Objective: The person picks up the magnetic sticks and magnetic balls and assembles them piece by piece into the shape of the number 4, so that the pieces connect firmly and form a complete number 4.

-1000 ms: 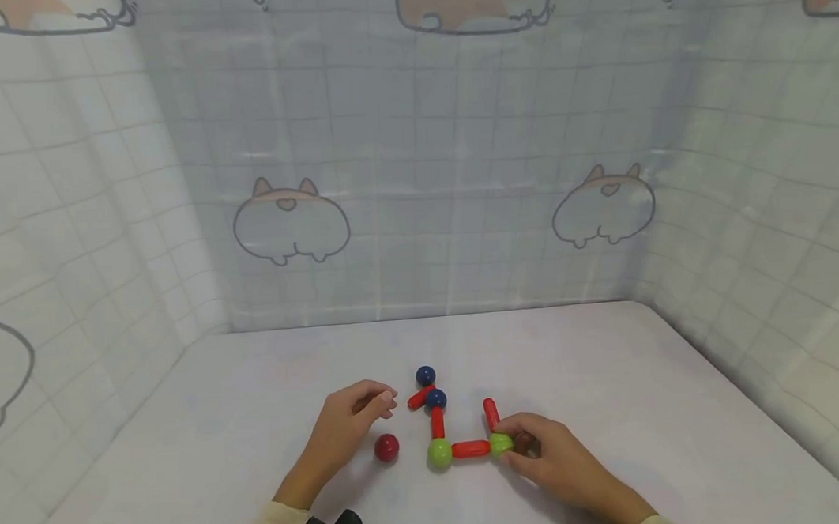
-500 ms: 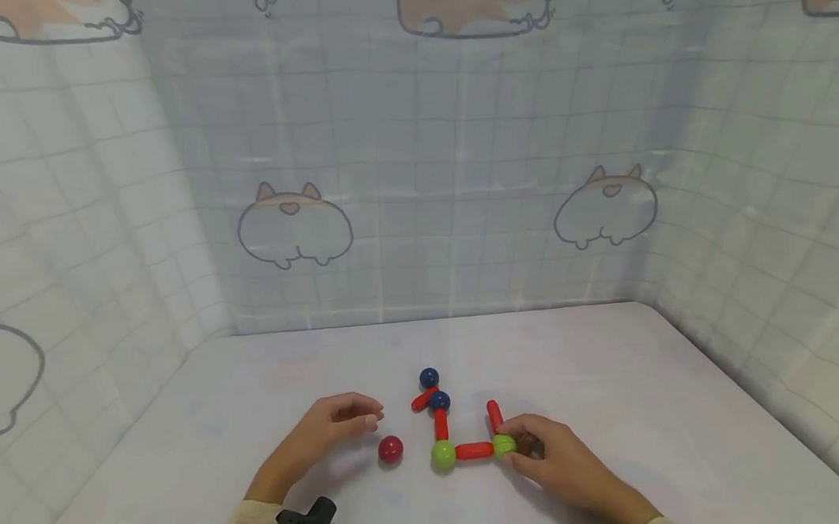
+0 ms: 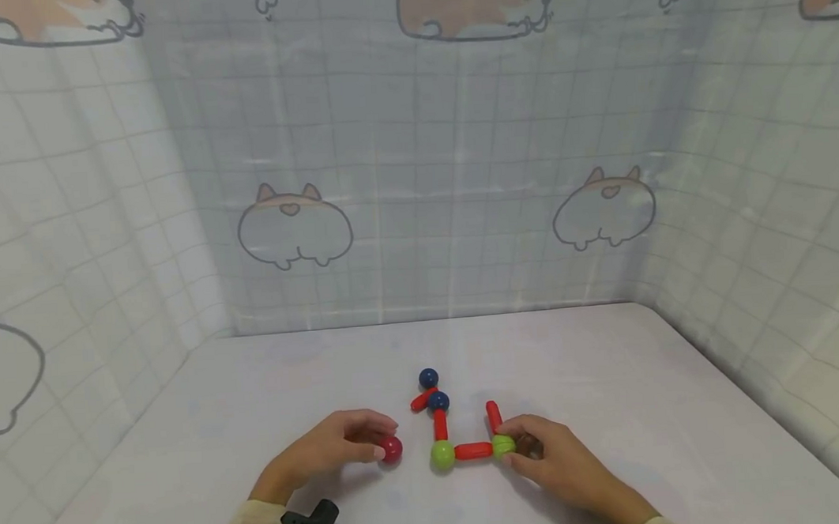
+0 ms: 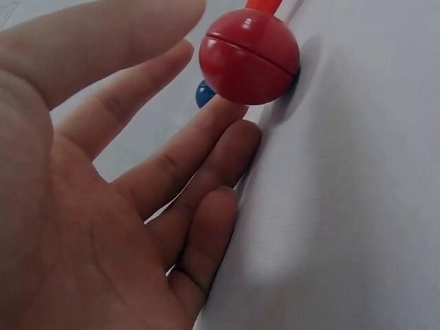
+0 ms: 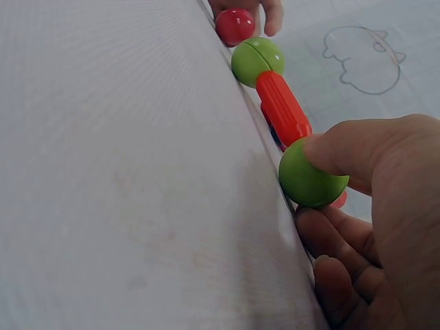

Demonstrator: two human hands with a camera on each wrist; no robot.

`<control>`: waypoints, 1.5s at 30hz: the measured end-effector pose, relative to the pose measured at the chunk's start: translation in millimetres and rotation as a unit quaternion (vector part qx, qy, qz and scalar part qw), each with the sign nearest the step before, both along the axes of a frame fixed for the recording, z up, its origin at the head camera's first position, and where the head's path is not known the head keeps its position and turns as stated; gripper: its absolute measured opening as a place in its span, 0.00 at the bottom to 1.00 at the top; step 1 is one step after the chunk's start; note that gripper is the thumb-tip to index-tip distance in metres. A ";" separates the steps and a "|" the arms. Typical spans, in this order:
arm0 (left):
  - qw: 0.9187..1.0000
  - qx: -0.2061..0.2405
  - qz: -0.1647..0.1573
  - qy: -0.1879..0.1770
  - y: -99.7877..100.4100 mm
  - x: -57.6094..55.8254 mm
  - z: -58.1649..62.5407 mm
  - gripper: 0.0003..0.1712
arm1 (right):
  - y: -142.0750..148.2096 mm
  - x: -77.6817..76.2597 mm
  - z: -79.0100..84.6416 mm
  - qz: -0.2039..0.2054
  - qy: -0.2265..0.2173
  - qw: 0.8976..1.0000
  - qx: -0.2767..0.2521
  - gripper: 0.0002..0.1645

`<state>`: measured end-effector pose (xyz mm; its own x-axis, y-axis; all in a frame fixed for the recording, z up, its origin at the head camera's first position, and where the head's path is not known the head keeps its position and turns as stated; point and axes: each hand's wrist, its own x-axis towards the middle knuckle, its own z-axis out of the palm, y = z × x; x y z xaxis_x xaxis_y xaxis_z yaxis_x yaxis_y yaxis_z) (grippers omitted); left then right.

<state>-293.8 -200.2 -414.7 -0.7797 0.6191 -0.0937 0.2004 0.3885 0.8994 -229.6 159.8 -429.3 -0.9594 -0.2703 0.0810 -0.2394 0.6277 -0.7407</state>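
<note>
My left hand (image 3: 326, 450) reaches over the table to a red ball (image 3: 392, 450), its thumb and fingertips right at the ball's near side. The left wrist view shows the fingers spread and only slightly bent, with the red ball (image 4: 249, 58) past the tips. My right hand (image 3: 565, 464) pinches a green ball (image 5: 309, 175) between thumb and fingers. From that ball a red rod (image 3: 474, 451) runs left to a second green ball (image 3: 443, 455), and another red rod (image 3: 494, 416) points away toward the back.
Behind the left green ball, a red rod (image 3: 440, 425) leads to a blue ball (image 3: 438, 401). A short red rod (image 3: 423, 401) and another blue ball (image 3: 429, 378) lie just beyond. Patterned sheeting (image 3: 432, 237) walls in the white table (image 3: 289, 364) at the back and sides.
My left hand first drew back left from beside the blue balls, then came right to the red ball. My right hand stays on the green ball.
</note>
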 end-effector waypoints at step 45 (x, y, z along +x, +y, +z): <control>0.996 0.018 0.089 0.023 28.9 6.1 -0.6 0.26 | 1.0 1.5 3.0 -0.002 0.000 1.000 -0.002 0.20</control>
